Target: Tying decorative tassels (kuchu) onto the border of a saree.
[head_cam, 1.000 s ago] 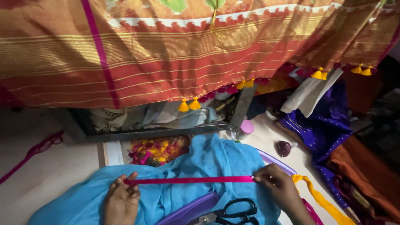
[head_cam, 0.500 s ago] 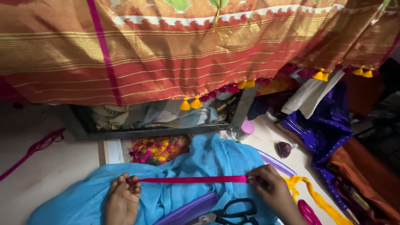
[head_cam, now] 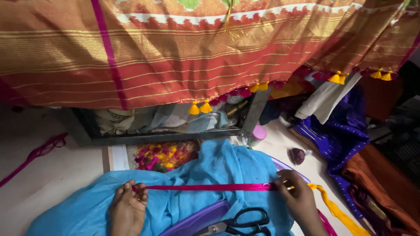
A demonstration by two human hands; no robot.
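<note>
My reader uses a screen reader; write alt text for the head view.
Two hands, left hand and right hand, stretch a pink ribbon strip taut across crumpled light-blue fabric. Black-handled scissors lie below, under a hanging red-orange woven cloth.

Magenta ribbon (head_cam: pixel 205 187), turquoise cloth (head_cam: pixel 227 168), black scissors (head_cam: pixel 247 220), orange-red gold-striped sari (head_cam: pixel 197 57) with yellow tassels (head_cam: pixel 200 107)

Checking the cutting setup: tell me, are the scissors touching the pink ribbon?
Apart. The head view shows the scissors lying below the pink ribbon, with blue cloth visible between them.
</note>
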